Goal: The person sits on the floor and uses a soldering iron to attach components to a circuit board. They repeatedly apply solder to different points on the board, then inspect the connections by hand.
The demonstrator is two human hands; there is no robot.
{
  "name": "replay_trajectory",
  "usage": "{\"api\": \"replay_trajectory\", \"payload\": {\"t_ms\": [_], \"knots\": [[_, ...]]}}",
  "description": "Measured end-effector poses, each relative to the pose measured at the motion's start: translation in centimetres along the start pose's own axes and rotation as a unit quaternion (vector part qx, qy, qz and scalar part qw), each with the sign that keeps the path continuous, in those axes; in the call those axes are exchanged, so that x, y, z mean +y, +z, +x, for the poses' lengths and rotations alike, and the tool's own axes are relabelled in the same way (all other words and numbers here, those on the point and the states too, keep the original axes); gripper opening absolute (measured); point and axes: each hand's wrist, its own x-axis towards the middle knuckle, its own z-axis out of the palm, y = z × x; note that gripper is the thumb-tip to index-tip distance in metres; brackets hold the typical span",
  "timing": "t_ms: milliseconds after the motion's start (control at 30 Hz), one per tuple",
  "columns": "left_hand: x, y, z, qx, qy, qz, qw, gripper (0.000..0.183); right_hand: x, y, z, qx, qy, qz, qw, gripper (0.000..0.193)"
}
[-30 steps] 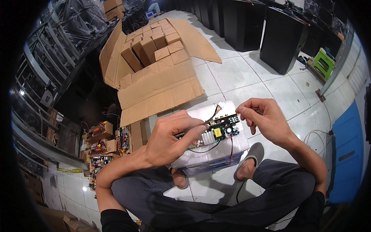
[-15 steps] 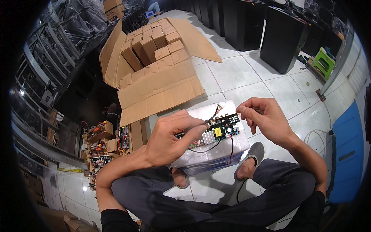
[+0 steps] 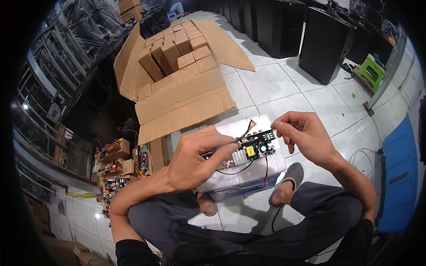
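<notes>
A green circuit board [image 3: 263, 149] with a yellow transformer and a silver finned heatsink lies on a white foam block [image 3: 271, 170]. My left hand [image 3: 199, 153] covers the board's left end. Its thumb and forefinger pinch a dark wire bundle [image 3: 247, 129], whose loose end fans into thin coloured wires and a white plug. My right hand [image 3: 306, 135] is closed, thumb against forefinger, at the board's far right corner. Those fingertips appear to grip the board's edge. Black and grey leads loop over the foam's near side.
Under the foam is a blue crate [image 3: 242, 191], between my feet. Ahead stands an open carton [image 3: 186, 106] packed with small brown boxes. More circuit boards [image 3: 116, 181] are stacked at left. Black cabinets [image 3: 326, 46] line the far right; a blue panel [image 3: 399, 177] stands at right.
</notes>
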Motion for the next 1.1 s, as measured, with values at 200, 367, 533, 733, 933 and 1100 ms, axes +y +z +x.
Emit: {"api": "replay_trajectory", "payload": {"t_ms": [200, 367, 533, 733, 933, 1100], "knots": [[0.02, 0.22, -0.01, 0.007, -0.002, 0.001, 1.000, 0.012, 0.00, -0.05, -0.01, -0.001, 0.000, -0.002, 1.000, 0.030], [0.04, 0.16, 0.02, -0.005, -0.005, -0.007, 1.000, 0.014, -0.08, -0.01, -0.09, 0.002, -0.007, -0.004, 1.000, 0.030], [0.12, 0.14, 0.05, -0.003, -0.002, -0.007, 1.000, 0.014, -0.06, 0.02, -0.08, 0.000, -0.009, -0.004, 1.000, 0.030], [-0.03, 0.13, 0.03, -0.004, 0.003, -0.002, 1.000, 0.014, -0.08, -0.08, -0.07, -0.003, -0.004, -0.010, 1.000, 0.028], [0.18, 0.24, 0.01, 0.003, -0.008, -0.006, 1.000, 0.011, -0.20, -0.01, -0.14, -0.001, -0.005, -0.007, 1.000, 0.027], [0.07, 0.16, -0.04, -0.001, -0.007, -0.006, 1.000, 0.013, -0.22, -0.03, -0.13, -0.001, -0.004, -0.013, 1.000, 0.027]]}}
